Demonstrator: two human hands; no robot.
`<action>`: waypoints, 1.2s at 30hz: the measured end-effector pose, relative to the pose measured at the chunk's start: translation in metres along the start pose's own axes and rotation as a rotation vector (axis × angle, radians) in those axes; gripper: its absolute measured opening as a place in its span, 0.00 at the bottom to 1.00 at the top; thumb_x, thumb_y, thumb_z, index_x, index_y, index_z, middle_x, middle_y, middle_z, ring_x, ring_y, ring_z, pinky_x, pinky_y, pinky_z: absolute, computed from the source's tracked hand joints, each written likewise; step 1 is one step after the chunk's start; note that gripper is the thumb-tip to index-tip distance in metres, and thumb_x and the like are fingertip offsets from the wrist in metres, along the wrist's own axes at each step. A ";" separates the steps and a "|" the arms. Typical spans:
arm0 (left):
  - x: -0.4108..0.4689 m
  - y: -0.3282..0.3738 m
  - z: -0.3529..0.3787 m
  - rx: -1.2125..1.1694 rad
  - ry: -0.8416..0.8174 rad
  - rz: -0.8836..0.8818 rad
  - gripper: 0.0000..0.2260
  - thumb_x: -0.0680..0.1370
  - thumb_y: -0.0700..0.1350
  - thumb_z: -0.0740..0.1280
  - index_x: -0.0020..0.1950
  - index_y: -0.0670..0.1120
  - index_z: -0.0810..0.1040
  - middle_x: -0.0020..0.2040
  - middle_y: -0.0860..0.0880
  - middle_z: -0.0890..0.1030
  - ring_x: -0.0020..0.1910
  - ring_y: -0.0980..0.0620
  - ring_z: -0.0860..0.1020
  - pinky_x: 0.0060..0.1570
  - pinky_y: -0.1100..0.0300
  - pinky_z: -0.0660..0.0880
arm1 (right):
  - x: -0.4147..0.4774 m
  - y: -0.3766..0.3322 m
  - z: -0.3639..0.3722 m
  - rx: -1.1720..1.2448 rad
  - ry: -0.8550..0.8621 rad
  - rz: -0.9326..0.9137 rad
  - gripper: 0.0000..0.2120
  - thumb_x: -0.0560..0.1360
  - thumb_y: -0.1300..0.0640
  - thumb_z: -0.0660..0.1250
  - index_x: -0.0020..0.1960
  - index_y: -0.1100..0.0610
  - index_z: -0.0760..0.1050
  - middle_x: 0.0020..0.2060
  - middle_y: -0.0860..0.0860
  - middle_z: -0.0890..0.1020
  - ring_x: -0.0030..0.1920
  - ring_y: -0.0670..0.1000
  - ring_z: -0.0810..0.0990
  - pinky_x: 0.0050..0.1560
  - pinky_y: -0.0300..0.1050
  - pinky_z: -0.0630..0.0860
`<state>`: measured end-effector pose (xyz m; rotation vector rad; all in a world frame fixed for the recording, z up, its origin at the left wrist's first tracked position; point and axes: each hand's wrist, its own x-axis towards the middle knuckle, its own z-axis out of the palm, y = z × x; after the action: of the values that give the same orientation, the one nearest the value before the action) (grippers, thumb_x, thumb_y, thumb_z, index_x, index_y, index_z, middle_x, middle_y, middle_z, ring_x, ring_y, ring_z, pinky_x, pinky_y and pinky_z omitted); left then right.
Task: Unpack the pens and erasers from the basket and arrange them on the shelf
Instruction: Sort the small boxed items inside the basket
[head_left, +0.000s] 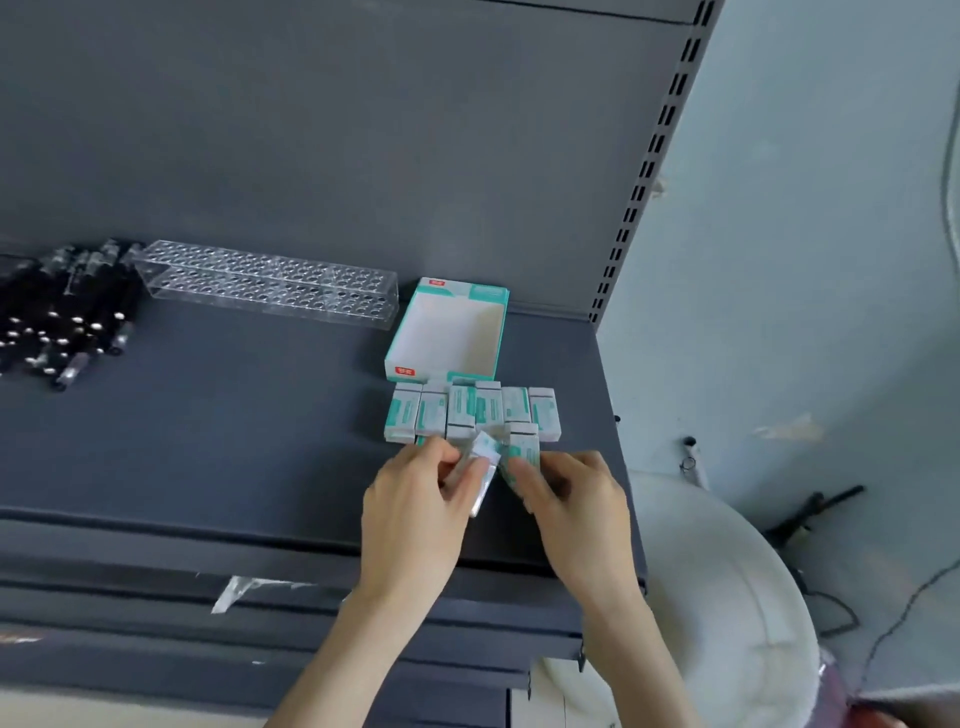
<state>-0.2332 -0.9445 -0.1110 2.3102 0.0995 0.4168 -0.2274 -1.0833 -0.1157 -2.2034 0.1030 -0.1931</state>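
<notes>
Several white-and-teal wrapped erasers (470, 413) stand side by side in a row on the dark grey shelf (234, 441), just in front of an empty teal-and-white eraser box (451, 332). My left hand (415, 512) pinches a tilted eraser (482, 460) at the row's front. My right hand (576, 512) grips another eraser (522, 452) beside it. A pile of black pens (62, 312) lies at the shelf's far left. The basket is out of view.
A clear acrylic pen holder (270, 283) with many holes lies on its side between the pens and the box. The shelf's slotted upright (644, 171) and a pale wall stand at the right. A white round object (727, 597) sits below the shelf's right end.
</notes>
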 end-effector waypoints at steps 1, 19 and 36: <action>0.000 0.000 0.000 -0.008 -0.011 -0.017 0.12 0.75 0.55 0.68 0.42 0.47 0.77 0.37 0.53 0.80 0.36 0.52 0.78 0.39 0.52 0.76 | 0.000 0.000 -0.001 0.003 -0.009 0.005 0.14 0.75 0.45 0.64 0.34 0.51 0.76 0.39 0.50 0.76 0.42 0.43 0.73 0.36 0.30 0.66; 0.004 0.001 0.007 -0.014 -0.050 -0.019 0.14 0.77 0.53 0.65 0.41 0.43 0.75 0.38 0.51 0.82 0.37 0.50 0.80 0.41 0.50 0.77 | -0.002 -0.008 0.001 -0.041 -0.040 -0.008 0.21 0.78 0.56 0.59 0.27 0.48 0.63 0.33 0.49 0.72 0.41 0.39 0.71 0.34 0.27 0.63; -0.005 -0.061 -0.113 -0.003 0.137 0.208 0.06 0.75 0.38 0.69 0.52 0.42 0.79 0.46 0.50 0.81 0.44 0.50 0.80 0.38 0.53 0.73 | -0.033 -0.079 0.046 -0.051 0.114 -0.424 0.10 0.74 0.57 0.64 0.53 0.59 0.78 0.49 0.52 0.81 0.46 0.55 0.79 0.46 0.43 0.74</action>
<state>-0.2713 -0.8255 -0.0823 2.2960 -0.0755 0.6803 -0.2518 -0.9956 -0.0826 -2.2418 -0.3024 -0.5563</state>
